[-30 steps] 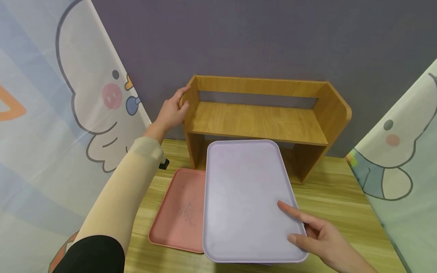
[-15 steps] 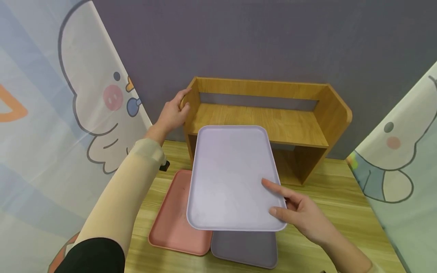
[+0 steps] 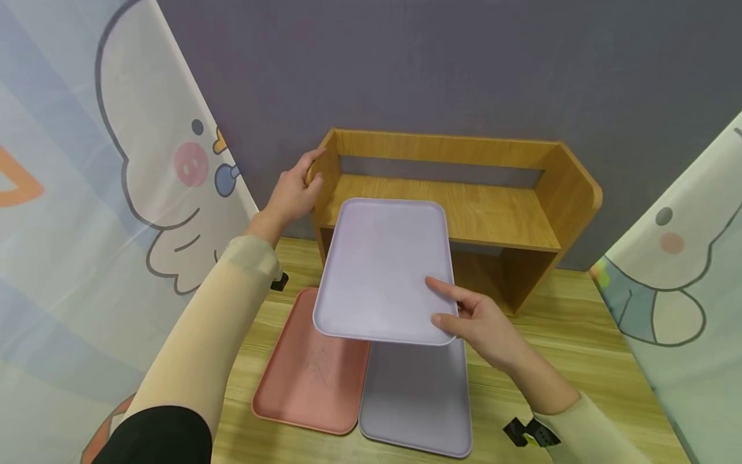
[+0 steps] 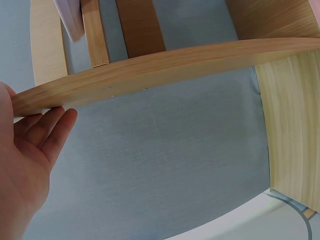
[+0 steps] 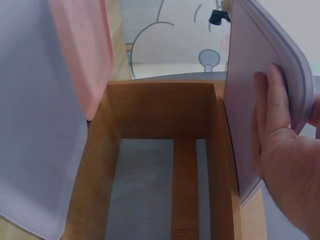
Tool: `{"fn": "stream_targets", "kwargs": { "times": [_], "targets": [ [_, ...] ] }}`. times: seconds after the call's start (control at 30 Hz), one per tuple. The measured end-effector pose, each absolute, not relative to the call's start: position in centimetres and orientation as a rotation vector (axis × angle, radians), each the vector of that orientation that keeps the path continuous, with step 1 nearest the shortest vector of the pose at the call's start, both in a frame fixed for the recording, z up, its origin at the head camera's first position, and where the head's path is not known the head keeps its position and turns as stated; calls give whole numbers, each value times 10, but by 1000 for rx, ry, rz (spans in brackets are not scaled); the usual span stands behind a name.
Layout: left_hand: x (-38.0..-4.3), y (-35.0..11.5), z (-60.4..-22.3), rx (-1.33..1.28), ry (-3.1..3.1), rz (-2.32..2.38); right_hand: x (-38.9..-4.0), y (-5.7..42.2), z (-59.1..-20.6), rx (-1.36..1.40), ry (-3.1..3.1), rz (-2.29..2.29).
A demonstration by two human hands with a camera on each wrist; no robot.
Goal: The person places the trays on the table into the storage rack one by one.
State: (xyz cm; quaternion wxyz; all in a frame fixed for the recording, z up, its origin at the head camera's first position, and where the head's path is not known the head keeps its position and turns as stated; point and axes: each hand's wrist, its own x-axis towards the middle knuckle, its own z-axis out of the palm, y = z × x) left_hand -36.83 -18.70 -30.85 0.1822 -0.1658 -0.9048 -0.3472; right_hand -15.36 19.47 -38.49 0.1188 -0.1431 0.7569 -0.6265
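Note:
My right hand (image 3: 484, 325) pinches a lavender tray (image 3: 382, 264) by its right edge, thumb on top and fingers underneath. The tray is raised, its far end overlapping the upper board of a wooden desktop shelf (image 3: 498, 216) in the head view. From the right wrist, the tray's underside (image 5: 245, 95) shows close beside the board's front edge, and the rim looks layered. My left hand (image 3: 290, 196) grips the shelf's left side panel; in the left wrist view its fingers (image 4: 57, 132) curl round the panel's edge.
A pink tray (image 3: 307, 386) and a second lavender tray (image 3: 417, 406) lie side by side on the wood-grain table (image 3: 580, 361) before the shelf. A grey partition (image 3: 440, 64) stands behind, and cartoon-printed curtains (image 3: 156, 167) hang at both sides.
My right hand has lifted the lavender tray forward and leftward to the shelf's upper board, uncovering the second lavender tray. My left hand stays on the side panel.

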Motion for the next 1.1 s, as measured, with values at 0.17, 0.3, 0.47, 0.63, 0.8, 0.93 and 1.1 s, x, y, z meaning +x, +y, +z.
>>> {"fn": "stream_targets", "kwargs": {
  "times": [0.17,0.3,0.47,0.63,0.8,0.93,1.1],
  "targets": [
    [-368,-188,-306,-467,-2541,-979,-172,185,-377,-373,2204,-1816],
    [-367,-189,-306,-458,-2545,-981,-189,176,-372,-323,2169,-1822],
    [-366,-187,-305,-457,-2549,-985,-211,167,-367,-304,2185,-1784],
    [-365,-186,-306,-458,-2540,-980,-229,160,-361,-257,2228,-1745],
    [-367,-186,-307,-463,-2536,-960,-244,152,-357,-197,2247,-1729],
    [-367,-185,-308,-467,-2538,-945,-255,147,-358,-196,2189,-1775],
    [-367,-185,-308,-462,-2540,-934,-264,141,-359,-213,2053,-1869]
  ]
}}
